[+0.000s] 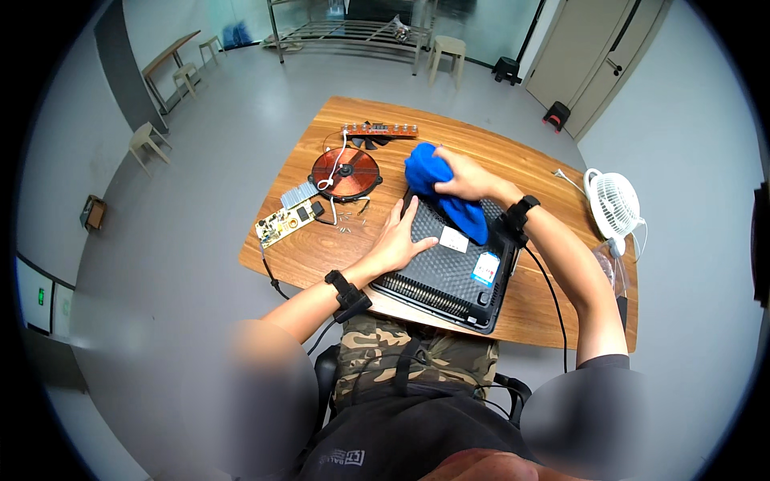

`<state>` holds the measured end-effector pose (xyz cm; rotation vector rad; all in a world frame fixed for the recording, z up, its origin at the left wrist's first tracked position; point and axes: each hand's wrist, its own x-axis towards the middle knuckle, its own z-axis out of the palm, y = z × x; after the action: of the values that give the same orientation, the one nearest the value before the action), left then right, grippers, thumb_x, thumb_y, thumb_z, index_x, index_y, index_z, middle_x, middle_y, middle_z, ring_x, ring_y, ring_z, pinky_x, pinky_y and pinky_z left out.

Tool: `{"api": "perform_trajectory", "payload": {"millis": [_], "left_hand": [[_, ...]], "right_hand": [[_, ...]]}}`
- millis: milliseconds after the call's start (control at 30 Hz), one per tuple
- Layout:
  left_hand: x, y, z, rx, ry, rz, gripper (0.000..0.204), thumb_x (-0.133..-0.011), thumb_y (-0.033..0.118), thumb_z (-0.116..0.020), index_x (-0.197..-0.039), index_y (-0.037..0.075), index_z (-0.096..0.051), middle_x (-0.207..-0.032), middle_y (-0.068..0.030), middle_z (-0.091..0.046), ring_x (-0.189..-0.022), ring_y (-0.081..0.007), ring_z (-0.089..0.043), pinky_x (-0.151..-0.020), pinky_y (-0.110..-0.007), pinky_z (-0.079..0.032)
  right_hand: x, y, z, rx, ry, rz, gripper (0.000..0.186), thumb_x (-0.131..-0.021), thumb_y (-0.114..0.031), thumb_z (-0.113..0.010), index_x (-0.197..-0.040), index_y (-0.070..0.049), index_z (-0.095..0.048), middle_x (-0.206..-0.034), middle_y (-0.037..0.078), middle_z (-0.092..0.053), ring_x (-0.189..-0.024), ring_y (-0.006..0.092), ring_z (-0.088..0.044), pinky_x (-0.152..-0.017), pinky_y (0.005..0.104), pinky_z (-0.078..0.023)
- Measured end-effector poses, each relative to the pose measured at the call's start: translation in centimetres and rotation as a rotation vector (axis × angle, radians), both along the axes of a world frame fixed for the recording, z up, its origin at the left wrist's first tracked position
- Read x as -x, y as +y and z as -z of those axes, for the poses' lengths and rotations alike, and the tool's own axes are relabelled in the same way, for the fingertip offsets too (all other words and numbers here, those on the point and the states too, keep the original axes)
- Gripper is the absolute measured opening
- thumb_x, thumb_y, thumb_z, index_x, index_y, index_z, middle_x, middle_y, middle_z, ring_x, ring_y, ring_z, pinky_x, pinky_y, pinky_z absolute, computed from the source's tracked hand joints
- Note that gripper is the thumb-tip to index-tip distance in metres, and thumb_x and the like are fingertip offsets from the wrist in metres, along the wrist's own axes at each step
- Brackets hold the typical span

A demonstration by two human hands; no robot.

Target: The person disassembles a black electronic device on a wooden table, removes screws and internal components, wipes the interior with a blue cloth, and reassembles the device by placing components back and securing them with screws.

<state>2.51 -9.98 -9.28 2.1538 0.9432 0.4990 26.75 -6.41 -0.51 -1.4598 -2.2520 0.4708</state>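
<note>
Dark cloth of the wearer's T-shirt [417,437] is filling the lower edge, with camouflage trousers [370,361] showing just beyond it. A wood-grain table [561,184] is standing ahead on a smooth grey floor [216,168], and a black vented appliance casing [425,280] is lying at its near side, textured face up. To the casing's left, a copper coil disc [365,170], a populated circuit board [279,226] and some loose screws [345,229] are resting; farther back, a narrow strip board [389,130] is lying by black fan blades [369,144]. A white fan [614,204] is sitting at the table's right edge. Across the room, a metal rack [345,36] and a pale stool [447,50] are standing near the far wall, with a closed door [585,56] to the right.

Both forearms are reaching in from below, black bands circling the wrists. The left hand [395,242] is bracing on the casing's left side, palm down and holding nothing, its fingers pointing away and its thumb spreading toward the white label. The right hand [468,178] is bending in over the far part, fingers curling around a bunched blue cloth [464,215] whose loose end is draping across the casing.
</note>
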Motion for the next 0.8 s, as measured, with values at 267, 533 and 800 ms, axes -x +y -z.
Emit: {"api": "perform_trajectory", "payload": {"millis": [267,533,800], "left_hand": [[0.2,-0.1,-0.3,0.034,-0.029,-0.011,0.102,-0.088,0.045,-0.076,-0.162,0.006,-0.017,-0.162,-0.0319,-0.018,-0.15,-0.0447,-0.024,-0.122,-0.046,-0.029],[-0.2,-0.1,-0.1,0.061,-0.024,-0.023,0.104,-0.086,0.046,-0.078,-0.163,0.01,-0.017,-0.162,-0.0345,-0.017,-0.15,-0.0464,-0.026,-0.12,-0.046,-0.03],[0.0,0.0,-0.3,0.059,-0.008,-0.035,0.105,-0.084,0.047,-0.079,-0.162,0.011,-0.02,-0.162,-0.0367,-0.013,-0.15,-0.0478,-0.026,-0.12,-0.046,-0.031]], "right_hand": [[-3.9,3.0,-1.2,0.339,-0.2,0.307,0.075,-0.087,-0.042,-0.066,-0.143,0.003,-0.043,-0.136,0.032,-0.057,-0.125,0.0422,-0.058,-0.105,0.046,-0.046],[-7.4,1.0,0.9,0.476,-0.024,0.38,0.088,-0.086,-0.052,-0.06,-0.147,0.007,-0.036,-0.14,0.029,-0.054,-0.127,0.0374,-0.055,-0.108,0.0428,-0.044],[-9.8,-5.1,-0.5,0.358,-0.174,0.428,0.083,-0.085,-0.045,-0.067,-0.142,0.008,-0.039,-0.127,0.035,-0.061,-0.119,0.0433,-0.061,-0.103,0.0447,-0.048]]}}
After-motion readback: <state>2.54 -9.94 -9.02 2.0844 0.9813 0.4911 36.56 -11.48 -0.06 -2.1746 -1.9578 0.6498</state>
